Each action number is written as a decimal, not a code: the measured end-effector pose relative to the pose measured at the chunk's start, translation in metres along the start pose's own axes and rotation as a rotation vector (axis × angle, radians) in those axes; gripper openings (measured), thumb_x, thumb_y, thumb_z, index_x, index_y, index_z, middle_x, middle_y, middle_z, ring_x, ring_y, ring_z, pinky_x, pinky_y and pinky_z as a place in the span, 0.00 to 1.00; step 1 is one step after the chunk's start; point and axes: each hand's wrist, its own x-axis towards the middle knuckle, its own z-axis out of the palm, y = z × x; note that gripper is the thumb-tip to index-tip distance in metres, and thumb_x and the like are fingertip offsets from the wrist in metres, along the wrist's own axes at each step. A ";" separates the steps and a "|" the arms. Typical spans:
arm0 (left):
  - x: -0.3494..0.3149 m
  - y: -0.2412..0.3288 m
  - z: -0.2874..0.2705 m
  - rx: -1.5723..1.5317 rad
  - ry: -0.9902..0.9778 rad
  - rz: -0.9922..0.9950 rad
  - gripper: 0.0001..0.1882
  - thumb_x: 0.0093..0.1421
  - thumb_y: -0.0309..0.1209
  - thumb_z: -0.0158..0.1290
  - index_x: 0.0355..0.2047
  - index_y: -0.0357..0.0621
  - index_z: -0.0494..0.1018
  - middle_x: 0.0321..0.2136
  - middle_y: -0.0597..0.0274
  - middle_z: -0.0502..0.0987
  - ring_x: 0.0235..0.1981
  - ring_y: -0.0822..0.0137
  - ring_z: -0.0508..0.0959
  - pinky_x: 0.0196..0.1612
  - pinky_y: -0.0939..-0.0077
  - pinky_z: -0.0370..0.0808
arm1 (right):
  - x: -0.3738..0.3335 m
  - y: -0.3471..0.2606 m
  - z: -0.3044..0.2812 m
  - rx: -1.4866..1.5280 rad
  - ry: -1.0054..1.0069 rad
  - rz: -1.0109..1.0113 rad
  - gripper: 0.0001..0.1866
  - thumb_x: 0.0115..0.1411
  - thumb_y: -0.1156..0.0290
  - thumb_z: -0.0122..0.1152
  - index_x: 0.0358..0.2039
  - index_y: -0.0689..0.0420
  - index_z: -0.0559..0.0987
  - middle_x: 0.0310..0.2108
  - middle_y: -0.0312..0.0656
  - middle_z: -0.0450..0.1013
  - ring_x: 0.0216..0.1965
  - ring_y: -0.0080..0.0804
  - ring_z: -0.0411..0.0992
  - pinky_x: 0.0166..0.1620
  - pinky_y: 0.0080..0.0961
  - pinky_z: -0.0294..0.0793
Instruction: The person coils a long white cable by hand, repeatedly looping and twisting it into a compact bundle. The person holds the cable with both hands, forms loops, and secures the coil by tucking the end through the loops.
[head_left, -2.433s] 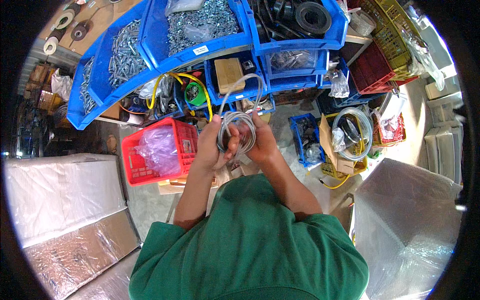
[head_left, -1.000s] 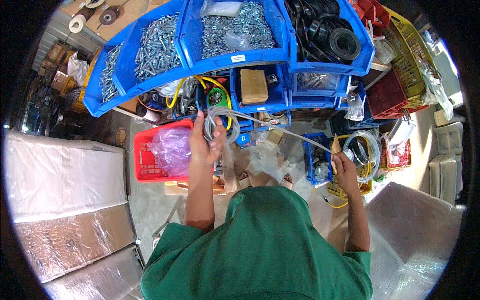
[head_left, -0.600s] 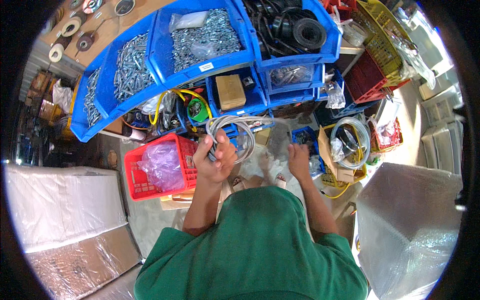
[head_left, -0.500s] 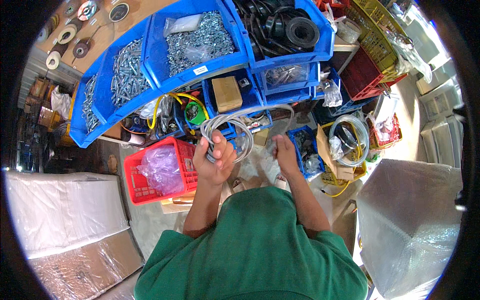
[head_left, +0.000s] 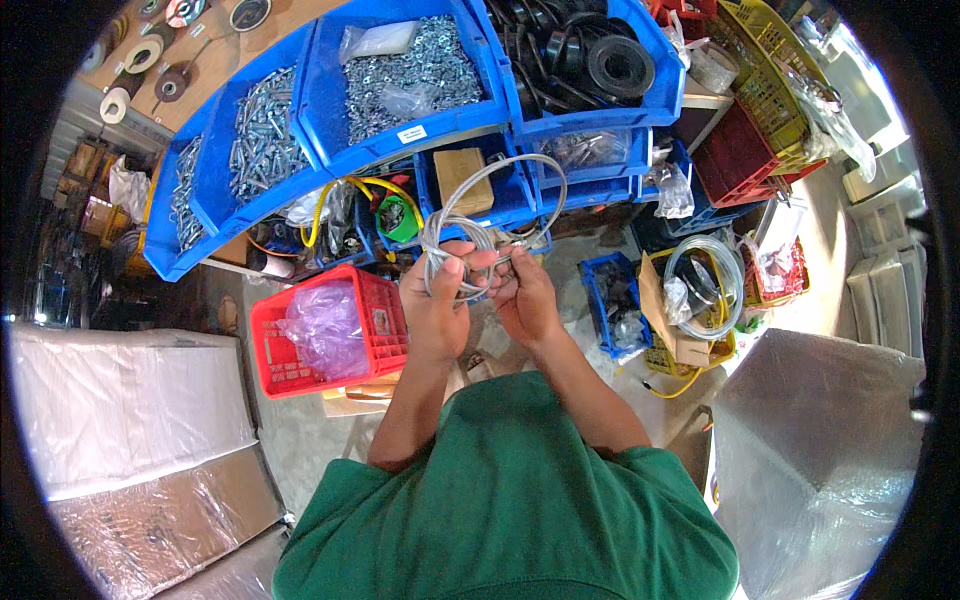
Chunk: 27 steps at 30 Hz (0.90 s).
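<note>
A coil of grey cable point(head_left: 466, 236) hangs in front of me, several loops gathered together. My left hand point(head_left: 438, 300) is closed round the loops, with the thumb and fingers pinching the bundle. From the coil, one wide loop rises, arcs over and comes down to my right hand point(head_left: 524, 296). That hand pinches the cable near its end between thumb and fingers, right beside the left hand. Whether the cable is plain wire or sheathed I cannot tell.
Blue bins point(head_left: 400, 135) hold screws, small metal parts and black rubber rolls. A red crate point(head_left: 385, 325) with a purplish plastic bag is at left. At right are a blue crate point(head_left: 600, 300), a coil of clear hose point(head_left: 733, 285) and a wrapped box point(head_left: 820, 430).
My right hand has come left and up, bringing the cable's free end against the coil. The free length now forms a large loop above. My left hand keeps its hold.
</note>
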 end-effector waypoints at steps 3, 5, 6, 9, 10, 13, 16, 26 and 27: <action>0.000 0.001 0.003 0.008 0.121 0.003 0.15 0.66 0.33 0.51 0.46 0.35 0.72 0.36 0.48 0.81 0.32 0.63 0.82 0.37 0.71 0.80 | 0.000 0.003 0.003 0.048 -0.003 0.001 0.11 0.71 0.62 0.46 0.41 0.56 0.71 0.27 0.36 0.69 0.28 0.28 0.70 0.35 0.29 0.73; -0.002 0.003 0.007 0.038 0.125 0.033 0.16 0.66 0.33 0.51 0.48 0.34 0.70 0.35 0.47 0.81 0.31 0.63 0.82 0.37 0.71 0.80 | -0.001 0.003 0.007 0.070 -0.006 -0.027 0.11 0.71 0.62 0.46 0.41 0.56 0.71 0.27 0.36 0.69 0.28 0.28 0.70 0.35 0.29 0.73; -0.003 0.004 0.008 0.053 0.128 0.048 0.16 0.66 0.33 0.51 0.49 0.34 0.70 0.35 0.47 0.81 0.30 0.63 0.82 0.36 0.72 0.80 | -0.001 0.004 0.011 0.076 -0.004 -0.047 0.11 0.71 0.62 0.46 0.41 0.56 0.70 0.27 0.36 0.69 0.28 0.28 0.70 0.35 0.29 0.73; -0.003 0.004 0.016 0.160 0.205 0.068 0.17 0.66 0.32 0.50 0.51 0.34 0.68 0.35 0.47 0.81 0.31 0.63 0.82 0.36 0.71 0.80 | -0.003 0.000 0.020 0.037 0.021 -0.113 0.11 0.71 0.62 0.46 0.41 0.56 0.70 0.27 0.36 0.69 0.29 0.28 0.70 0.35 0.29 0.73; -0.004 0.005 0.015 0.170 0.216 0.044 0.17 0.66 0.32 0.50 0.51 0.34 0.68 0.35 0.47 0.81 0.31 0.63 0.82 0.36 0.71 0.80 | -0.004 -0.001 0.021 0.015 0.033 -0.136 0.11 0.71 0.62 0.46 0.41 0.57 0.70 0.27 0.36 0.69 0.29 0.29 0.70 0.36 0.29 0.73; -0.004 0.005 0.011 0.166 0.239 -0.015 0.17 0.66 0.31 0.50 0.51 0.33 0.67 0.35 0.47 0.81 0.31 0.62 0.82 0.37 0.71 0.80 | -0.005 -0.002 0.015 -0.005 0.025 -0.067 0.11 0.70 0.62 0.46 0.42 0.56 0.70 0.28 0.37 0.70 0.31 0.29 0.71 0.38 0.29 0.73; -0.005 -0.002 0.008 0.138 0.257 -0.003 0.16 0.66 0.28 0.50 0.51 0.34 0.64 0.34 0.47 0.81 0.32 0.62 0.82 0.37 0.70 0.80 | -0.003 0.003 0.008 0.142 0.011 0.051 0.10 0.70 0.63 0.46 0.41 0.56 0.71 0.28 0.37 0.70 0.32 0.29 0.71 0.40 0.30 0.73; -0.018 -0.009 0.013 0.402 0.268 0.075 0.15 0.63 0.21 0.47 0.49 0.34 0.60 0.34 0.52 0.78 0.32 0.68 0.80 0.40 0.76 0.77 | -0.004 -0.005 0.020 0.149 -0.215 0.187 0.16 0.70 0.60 0.42 0.42 0.59 0.72 0.34 0.42 0.74 0.42 0.32 0.75 0.48 0.31 0.74; -0.018 -0.011 0.012 0.365 0.278 0.051 0.15 0.63 0.21 0.47 0.49 0.34 0.60 0.35 0.53 0.78 0.33 0.68 0.80 0.40 0.77 0.76 | -0.004 -0.005 0.020 0.210 -0.282 0.200 0.16 0.71 0.60 0.41 0.43 0.59 0.72 0.35 0.42 0.74 0.42 0.32 0.75 0.49 0.31 0.74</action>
